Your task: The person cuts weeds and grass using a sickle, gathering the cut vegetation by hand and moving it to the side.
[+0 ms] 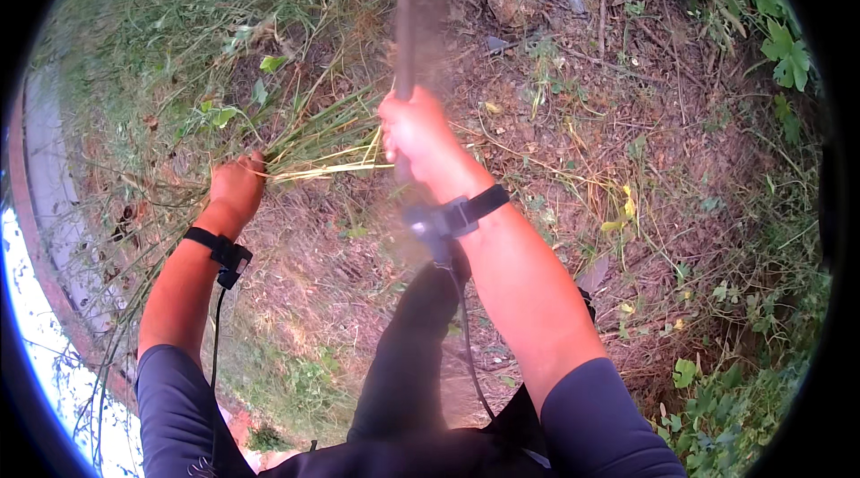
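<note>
My left hand [238,184] is closed round a bunch of long grass stems [331,142], which spread out to the right and upward from the fist. My right hand [421,133] grips a long straight brown-grey handle [406,21], smeared by motion. The handle stands roughly upright in the picture and runs to the top edge, so I cannot make out a tool head. Some pale stems pass close to the right fist; whether they touch it I cannot tell. Each wrist wears a black strap with a small device and a cable.
Tall grass [179,21] fills the upper left. Dry soil with twigs and litter [618,111] lies to the right, with a stone [508,3] near the top. Leafy green plants [788,57] grow along the right rim. A paved strip [55,146] borders the left. My leg [408,353] stands below.
</note>
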Available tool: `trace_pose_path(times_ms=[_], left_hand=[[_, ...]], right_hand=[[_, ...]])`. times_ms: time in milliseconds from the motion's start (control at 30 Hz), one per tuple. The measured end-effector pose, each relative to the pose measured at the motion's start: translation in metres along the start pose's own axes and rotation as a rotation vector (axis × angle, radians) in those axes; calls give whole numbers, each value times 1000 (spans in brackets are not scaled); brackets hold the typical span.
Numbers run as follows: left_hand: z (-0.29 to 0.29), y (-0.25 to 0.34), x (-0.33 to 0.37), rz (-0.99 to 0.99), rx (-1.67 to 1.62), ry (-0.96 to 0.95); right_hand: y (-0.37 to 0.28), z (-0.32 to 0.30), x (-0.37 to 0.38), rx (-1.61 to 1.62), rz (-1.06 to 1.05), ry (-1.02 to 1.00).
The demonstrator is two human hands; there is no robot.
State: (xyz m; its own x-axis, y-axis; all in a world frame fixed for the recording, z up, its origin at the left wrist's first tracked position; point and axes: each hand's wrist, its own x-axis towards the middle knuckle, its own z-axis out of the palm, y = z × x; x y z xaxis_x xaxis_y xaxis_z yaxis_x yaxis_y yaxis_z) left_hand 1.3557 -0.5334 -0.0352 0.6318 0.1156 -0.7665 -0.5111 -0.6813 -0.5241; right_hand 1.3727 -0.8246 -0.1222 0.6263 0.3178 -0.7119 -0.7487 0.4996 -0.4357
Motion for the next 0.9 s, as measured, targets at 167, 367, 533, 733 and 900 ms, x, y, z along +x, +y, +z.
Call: trace_pose_path(times_ms=[167,367,533,733,900], left_hand=[[-22,-15,-2,3,-44,14],[-18,-27,14,38,-68,-19],[-4,-19,33,6,-87,118],[-13,-17,40,55,-58,76],[-13,-30,50,37,43,82]], right_hand=[[31,69,-44,-901,7,-263],[59,9,-61,-1007,46,-147],[33,-12,-35,-434,114,181],[32,-41,10,-57,62,181],[40,-47,7,-282,126,-28]])
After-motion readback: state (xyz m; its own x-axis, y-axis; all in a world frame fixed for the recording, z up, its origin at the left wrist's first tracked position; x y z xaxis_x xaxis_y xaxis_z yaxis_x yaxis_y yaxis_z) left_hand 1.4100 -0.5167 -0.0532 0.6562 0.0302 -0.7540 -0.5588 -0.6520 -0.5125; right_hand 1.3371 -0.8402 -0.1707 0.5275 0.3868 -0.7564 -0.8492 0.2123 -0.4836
